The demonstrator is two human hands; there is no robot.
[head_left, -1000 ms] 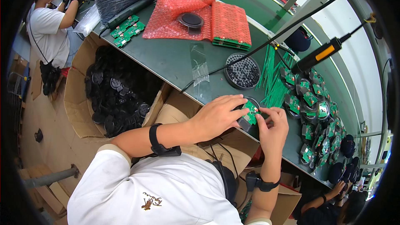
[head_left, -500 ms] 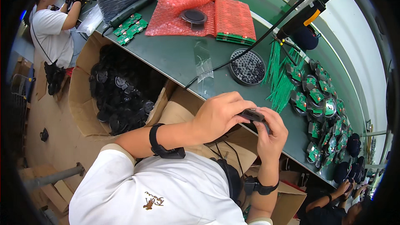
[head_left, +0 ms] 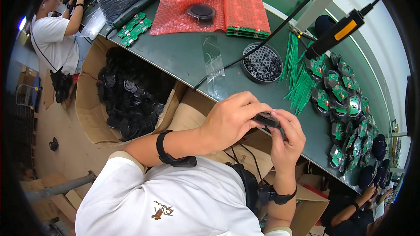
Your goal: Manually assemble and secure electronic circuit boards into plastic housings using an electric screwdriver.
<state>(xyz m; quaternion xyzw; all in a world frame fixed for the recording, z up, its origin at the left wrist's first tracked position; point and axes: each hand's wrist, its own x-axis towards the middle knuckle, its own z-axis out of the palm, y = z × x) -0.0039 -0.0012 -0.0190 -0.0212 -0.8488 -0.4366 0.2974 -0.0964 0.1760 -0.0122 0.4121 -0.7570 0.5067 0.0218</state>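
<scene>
Mostly black, a small boxy part between fingers.

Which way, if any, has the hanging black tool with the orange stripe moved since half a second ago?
Yes. Judged against the round dish, the hanging black tool has moved to the right and lower in the picture.

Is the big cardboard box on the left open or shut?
Open: the top of the box is uncovered, and heaped black parts show inside.
</scene>
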